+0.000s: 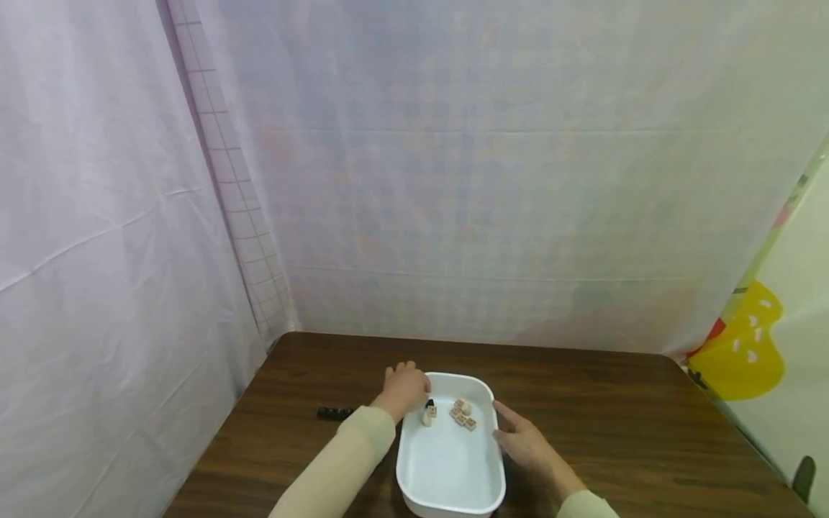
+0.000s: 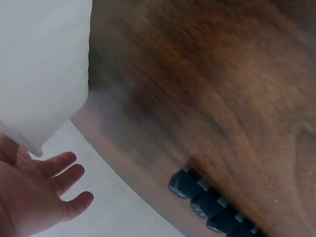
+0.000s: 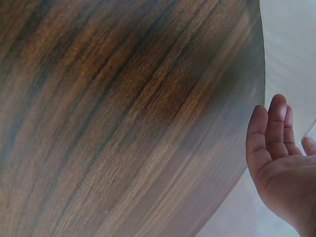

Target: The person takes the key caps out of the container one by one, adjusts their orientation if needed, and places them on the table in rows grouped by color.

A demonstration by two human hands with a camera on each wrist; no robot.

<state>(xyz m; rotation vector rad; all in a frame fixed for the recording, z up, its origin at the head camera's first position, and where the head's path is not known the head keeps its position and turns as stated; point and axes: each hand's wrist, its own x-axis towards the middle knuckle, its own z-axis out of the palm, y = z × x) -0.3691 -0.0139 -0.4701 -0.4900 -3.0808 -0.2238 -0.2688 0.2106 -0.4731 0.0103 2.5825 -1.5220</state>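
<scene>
A white rectangular tray (image 1: 451, 471) with rounded corners holds several small pale cubes with dark marks (image 1: 463, 415). A small black piece (image 1: 430, 403) lies beside some of them near the left wall. My left hand (image 1: 405, 391) reaches over the tray's far left rim, close to that black piece. Its outer fingers (image 2: 69, 178) spread loosely outside the tray in the left wrist view; the thumb side is hidden behind the rim. My right hand (image 1: 523, 440) touches the tray's right side. In the right wrist view its fingers (image 3: 276, 126) extend, lightly bent.
On the brown wooden table (image 1: 602, 403), a row of black faceted pieces (image 1: 334, 413) lies left of the tray. It shows closer in the left wrist view. Pale curtains (image 1: 479, 180) hang behind the table, and a yellow shape (image 1: 741, 352) shows at the right.
</scene>
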